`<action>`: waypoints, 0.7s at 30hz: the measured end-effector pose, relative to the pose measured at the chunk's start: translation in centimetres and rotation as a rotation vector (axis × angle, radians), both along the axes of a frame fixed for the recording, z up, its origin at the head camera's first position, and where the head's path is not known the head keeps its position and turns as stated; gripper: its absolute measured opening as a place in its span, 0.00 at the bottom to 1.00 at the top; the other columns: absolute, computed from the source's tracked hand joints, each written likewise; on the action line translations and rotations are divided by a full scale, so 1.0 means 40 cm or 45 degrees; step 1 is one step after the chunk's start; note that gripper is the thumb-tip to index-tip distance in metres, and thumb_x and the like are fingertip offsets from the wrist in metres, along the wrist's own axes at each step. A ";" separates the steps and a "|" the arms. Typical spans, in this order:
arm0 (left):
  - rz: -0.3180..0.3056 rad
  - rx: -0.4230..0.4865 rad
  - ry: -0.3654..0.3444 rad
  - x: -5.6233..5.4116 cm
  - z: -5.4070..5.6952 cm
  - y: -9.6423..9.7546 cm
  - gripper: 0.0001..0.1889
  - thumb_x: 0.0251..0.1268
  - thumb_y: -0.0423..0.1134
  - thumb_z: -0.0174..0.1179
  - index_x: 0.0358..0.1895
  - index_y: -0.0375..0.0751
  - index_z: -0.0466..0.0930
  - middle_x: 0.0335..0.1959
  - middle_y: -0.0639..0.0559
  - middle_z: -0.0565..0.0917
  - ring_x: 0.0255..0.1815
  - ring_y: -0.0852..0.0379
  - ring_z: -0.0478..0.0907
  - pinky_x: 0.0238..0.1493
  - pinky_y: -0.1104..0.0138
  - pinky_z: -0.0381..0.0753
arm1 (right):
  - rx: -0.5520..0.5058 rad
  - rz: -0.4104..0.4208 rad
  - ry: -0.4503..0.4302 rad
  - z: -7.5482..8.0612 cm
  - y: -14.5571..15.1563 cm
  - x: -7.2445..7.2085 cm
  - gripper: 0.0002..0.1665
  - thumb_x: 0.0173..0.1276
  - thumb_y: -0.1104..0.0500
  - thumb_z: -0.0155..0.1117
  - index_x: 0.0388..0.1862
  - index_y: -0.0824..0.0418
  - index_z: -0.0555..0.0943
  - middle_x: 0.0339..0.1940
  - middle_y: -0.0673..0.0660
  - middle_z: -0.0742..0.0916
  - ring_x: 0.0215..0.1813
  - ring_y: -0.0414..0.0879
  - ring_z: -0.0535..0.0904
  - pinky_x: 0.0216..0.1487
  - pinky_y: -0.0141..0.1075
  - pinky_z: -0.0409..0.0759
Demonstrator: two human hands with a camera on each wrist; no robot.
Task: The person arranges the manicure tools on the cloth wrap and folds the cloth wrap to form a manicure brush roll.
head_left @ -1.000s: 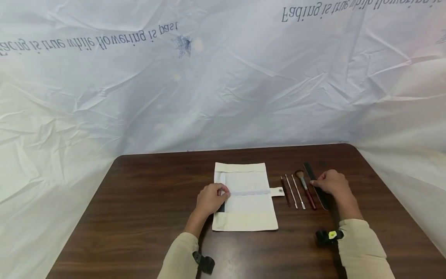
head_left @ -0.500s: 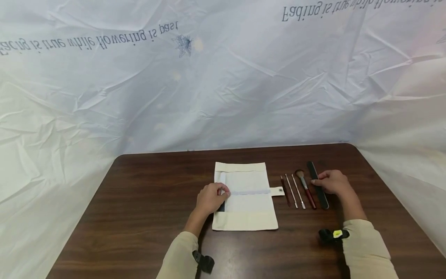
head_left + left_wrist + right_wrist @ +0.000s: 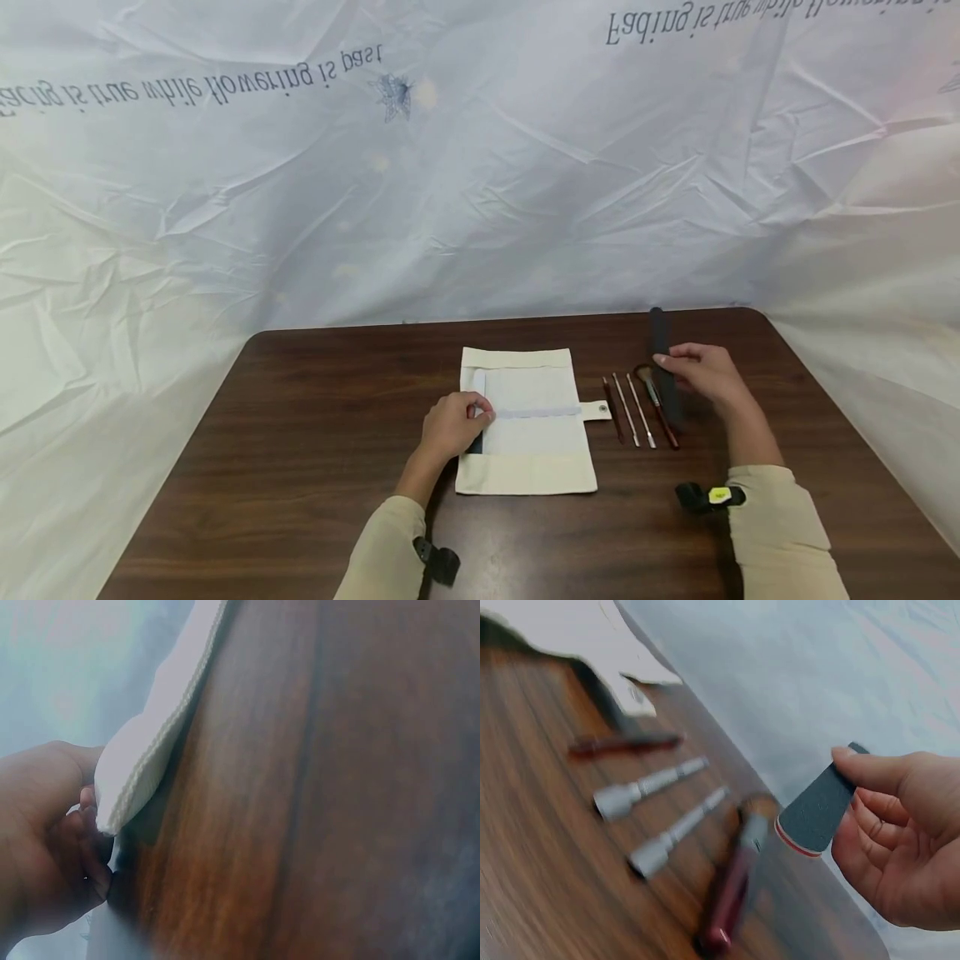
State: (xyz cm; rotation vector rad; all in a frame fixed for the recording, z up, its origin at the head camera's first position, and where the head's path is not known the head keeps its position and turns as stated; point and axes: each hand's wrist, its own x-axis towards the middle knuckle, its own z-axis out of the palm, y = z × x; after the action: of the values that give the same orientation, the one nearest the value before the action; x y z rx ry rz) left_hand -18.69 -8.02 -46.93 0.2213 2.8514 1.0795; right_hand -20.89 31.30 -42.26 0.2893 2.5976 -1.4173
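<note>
My right hand [image 3: 705, 371] pinches a black nail file [image 3: 662, 342] between thumb and fingers, raised above the table. In the right wrist view, the nail file [image 3: 817, 810] shows a thin red layer along its rounded end. My left hand [image 3: 450, 425] is at the left side of an open cream fabric pouch [image 3: 528, 475], thumb and fingertip pinching at the end of its pale crosswise band [image 3: 540, 413]. Part of a dark strip [image 3: 476, 443] shows under this hand. In the left wrist view, the left hand [image 3: 45, 832] is beside the pouch edge [image 3: 142, 757]; its fingertips are partly hidden.
Right of the pouch's snap tab [image 3: 597, 411] lie a dark red stick [image 3: 613, 410], two silver metal tools [image 3: 626, 410] [image 3: 641, 410] and a makeup brush [image 3: 657, 408] with a red handle. The brown table [image 3: 330, 425] meets a white printed sheet [image 3: 480, 208] behind.
My right hand has lifted the nail file off the table, moving it away from me and slightly left. The left hand and pouch stay nearly still.
</note>
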 end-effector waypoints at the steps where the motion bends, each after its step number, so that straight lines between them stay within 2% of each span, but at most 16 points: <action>1: -0.001 0.001 -0.001 0.000 0.000 0.000 0.03 0.67 0.43 0.67 0.38 0.51 0.88 0.19 0.59 0.69 0.20 0.59 0.64 0.24 0.66 0.60 | -0.040 -0.004 0.008 0.003 -0.012 -0.002 0.40 0.76 0.42 0.59 0.70 0.73 0.69 0.54 0.60 0.82 0.39 0.31 0.80 0.43 0.30 0.84; 4: 0.000 0.002 -0.004 0.002 -0.001 0.000 0.04 0.67 0.43 0.67 0.38 0.51 0.88 0.19 0.59 0.69 0.19 0.60 0.64 0.24 0.66 0.60 | -0.175 -0.006 0.043 0.007 -0.053 -0.010 0.37 0.77 0.47 0.60 0.70 0.73 0.68 0.43 0.46 0.83 0.37 0.28 0.81 0.44 0.29 0.85; 7: 0.002 -0.001 -0.003 0.003 -0.001 0.000 0.03 0.67 0.43 0.67 0.38 0.51 0.89 0.19 0.59 0.69 0.19 0.60 0.64 0.24 0.66 0.60 | -0.279 0.007 0.071 0.004 -0.097 -0.018 0.35 0.78 0.51 0.60 0.71 0.74 0.67 0.38 0.40 0.82 0.36 0.28 0.81 0.44 0.29 0.85; 14: 0.001 -0.026 0.015 0.003 -0.002 0.001 0.03 0.67 0.43 0.67 0.37 0.51 0.88 0.18 0.58 0.69 0.19 0.60 0.64 0.24 0.66 0.61 | -0.424 0.047 0.097 -0.008 -0.211 -0.031 0.31 0.77 0.55 0.61 0.69 0.75 0.70 0.33 0.40 0.84 0.33 0.31 0.81 0.41 0.28 0.84; 21: 0.009 -0.038 0.019 0.001 -0.002 0.003 0.03 0.67 0.44 0.67 0.37 0.52 0.88 0.18 0.58 0.69 0.19 0.59 0.64 0.23 0.66 0.61 | -0.529 0.086 0.099 -0.039 -0.322 -0.054 0.26 0.77 0.57 0.61 0.65 0.73 0.73 0.32 0.41 0.84 0.33 0.34 0.80 0.40 0.28 0.83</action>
State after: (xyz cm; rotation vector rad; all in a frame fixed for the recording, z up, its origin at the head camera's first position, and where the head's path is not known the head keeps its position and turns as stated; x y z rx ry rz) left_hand -18.66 -7.90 -47.01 0.2185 2.8810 1.0403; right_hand -23.04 18.43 -43.83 0.0886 2.2650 -1.9230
